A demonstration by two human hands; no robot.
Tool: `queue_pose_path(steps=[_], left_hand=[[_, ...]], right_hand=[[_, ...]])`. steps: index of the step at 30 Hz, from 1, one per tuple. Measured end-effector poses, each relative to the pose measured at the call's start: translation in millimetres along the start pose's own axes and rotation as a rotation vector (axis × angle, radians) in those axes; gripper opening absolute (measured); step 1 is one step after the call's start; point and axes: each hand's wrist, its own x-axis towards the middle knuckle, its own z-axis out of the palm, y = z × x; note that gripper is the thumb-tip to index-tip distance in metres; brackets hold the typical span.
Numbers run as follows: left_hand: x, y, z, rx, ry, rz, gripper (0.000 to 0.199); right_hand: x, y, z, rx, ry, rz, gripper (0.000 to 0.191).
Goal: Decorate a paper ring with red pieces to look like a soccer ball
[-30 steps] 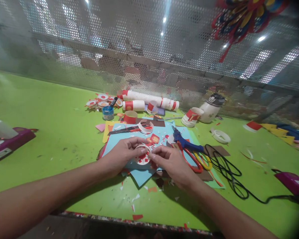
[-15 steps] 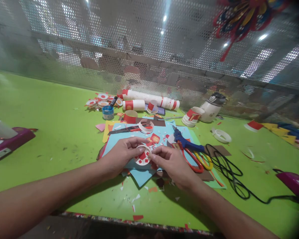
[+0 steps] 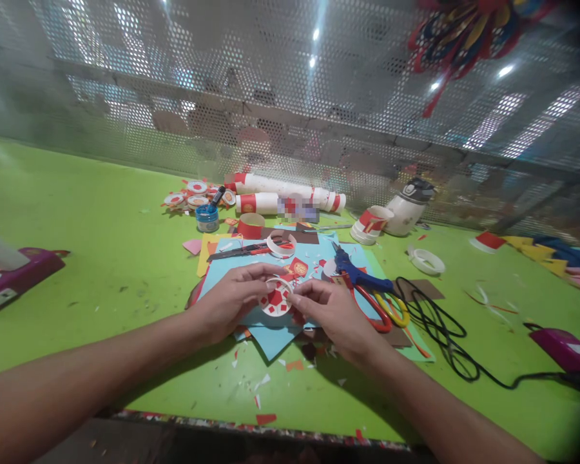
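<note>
Between my hands is a round white paper cup base point(image 3: 276, 303) with a raised rim and small red paper pieces on its face. My left hand point(image 3: 232, 298) grips its left edge, thumb and fingers bent against the rim. On the other side, my right hand point(image 3: 325, 310) pinches the right edge between thumb and fingertips. Beneath both hands lie light blue paper sheets point(image 3: 269, 341). A red patterned paper piece point(image 3: 298, 267) rests just beyond the base. To the right of my right hand lie a blue glue gun point(image 3: 360, 274) and red-handled scissors point(image 3: 376, 312).
White and red paper cups point(image 3: 290, 188) lie in a row at the back. A blue-lidded jar point(image 3: 207, 219) stands left, a white bottle point(image 3: 406, 209) right. A black cord point(image 3: 444, 341) runs to a purple power strip point(image 3: 563, 351). Paper scraps litter the green table point(image 3: 125, 270).
My left thumb and fingers have shifted on the rim, so more of the cup base's face with its red pieces shows. The whole view has slid slightly.
</note>
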Motion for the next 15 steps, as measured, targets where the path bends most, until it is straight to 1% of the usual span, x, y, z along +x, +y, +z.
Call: queue_pose_path(steps=[6,10,12,15], left_hand=[[0.0,1.6,1.6,0.017,0.024,-0.003,0.032],[0.7,-0.7,1.9,0.08,0.034,0.0,0.025],[0.9,-1.7,2.0,0.122,0.056,0.004,0.026],[0.7,-2.3,2.1,0.124,0.068,-0.001,0.025]], right_hand=[[0.3,1.1,-0.7,0.019,0.01,0.045,0.031],[0.1,-0.6,0.1,0.02,0.008,0.062,0.032],[-0.2,-1.3,0.5,0.017,0.003,0.072,0.032],[-0.3,-1.0,0.9,0.013,0.001,0.087,0.034]])
